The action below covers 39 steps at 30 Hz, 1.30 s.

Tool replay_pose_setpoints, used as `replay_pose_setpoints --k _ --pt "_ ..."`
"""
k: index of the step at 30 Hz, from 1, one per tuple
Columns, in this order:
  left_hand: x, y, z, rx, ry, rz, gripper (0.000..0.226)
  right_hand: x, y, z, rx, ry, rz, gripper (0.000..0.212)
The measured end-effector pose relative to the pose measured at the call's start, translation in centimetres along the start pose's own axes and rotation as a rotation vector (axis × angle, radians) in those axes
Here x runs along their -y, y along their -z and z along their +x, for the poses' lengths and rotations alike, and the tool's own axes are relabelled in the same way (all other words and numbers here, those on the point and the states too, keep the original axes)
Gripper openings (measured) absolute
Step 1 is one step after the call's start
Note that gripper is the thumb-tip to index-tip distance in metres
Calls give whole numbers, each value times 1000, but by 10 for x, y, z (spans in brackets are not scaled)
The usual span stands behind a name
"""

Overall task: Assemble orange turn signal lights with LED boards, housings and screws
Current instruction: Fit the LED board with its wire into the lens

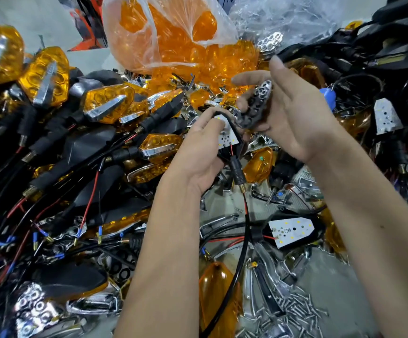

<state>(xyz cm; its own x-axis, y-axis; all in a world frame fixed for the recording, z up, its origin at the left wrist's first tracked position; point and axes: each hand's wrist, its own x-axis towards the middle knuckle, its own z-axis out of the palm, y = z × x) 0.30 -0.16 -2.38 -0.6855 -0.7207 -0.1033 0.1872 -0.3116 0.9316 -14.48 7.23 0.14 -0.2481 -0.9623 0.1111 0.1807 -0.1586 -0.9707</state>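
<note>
A: So, which step is in hand?

B: Mating the reflector to the board, I'd judge. The left hand (199, 145) pinches a white LED board (227, 136) with its black stalk and lead (237, 172) hanging below; the right hand (293, 113) has thumb and fingers curled round a chrome honeycomb reflector (256, 106), just beside the board, above the desk (329, 269).

A: And next?

B: Probably line up the reflector's cells over the LEDs and seat it, then find a housing and an orange lens.

A: Counts?

B: One board in the grip, two more loose at right, the nearer one (292, 231) below the right wrist. One reflector held, another by the bag (270, 41). One bag of orange lenses (173, 37). Finished lights (107, 103) heaped at left and the screws (298, 311) are too many to count.
</note>
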Motion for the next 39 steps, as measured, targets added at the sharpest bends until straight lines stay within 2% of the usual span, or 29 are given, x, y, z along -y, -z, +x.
replay_pose_setpoints --k 3,7,11,13,15,19,21,25,27,31,39 --pt "-2 -2 -2 -13 28 -25 23 4 7 -4 158 -4 89 44" --pt "-5 -2 -4 -20 60 -48 25 4 11 -3 134 139 -123 24" --pt "-7 -5 -6 -53 106 -55 22 5 9 -4 171 158 -310 32" --pt "-7 -6 -6 -51 113 -71 31 4 4 -3 181 182 -353 32" --pt "-7 -7 -5 -29 102 -85 34 2 0 -1 114 222 -336 30" --pt "-8 -3 -8 56 108 -129 25 0 4 1 -102 263 -158 24" --pt "-8 -1 -10 102 107 -134 29 -1 8 2 -149 263 -109 22" --pt "-11 0 -13 175 69 -116 29 -3 12 0 -200 286 -204 27" --pt "-13 0 -14 190 54 -128 26 -2 11 -1 -219 302 -285 23" --pt "-14 0 -14 220 54 -191 22 2 8 -2 -235 325 -286 23" --pt "-13 2 -12 249 56 -247 20 9 9 -5 -105 367 -269 24"
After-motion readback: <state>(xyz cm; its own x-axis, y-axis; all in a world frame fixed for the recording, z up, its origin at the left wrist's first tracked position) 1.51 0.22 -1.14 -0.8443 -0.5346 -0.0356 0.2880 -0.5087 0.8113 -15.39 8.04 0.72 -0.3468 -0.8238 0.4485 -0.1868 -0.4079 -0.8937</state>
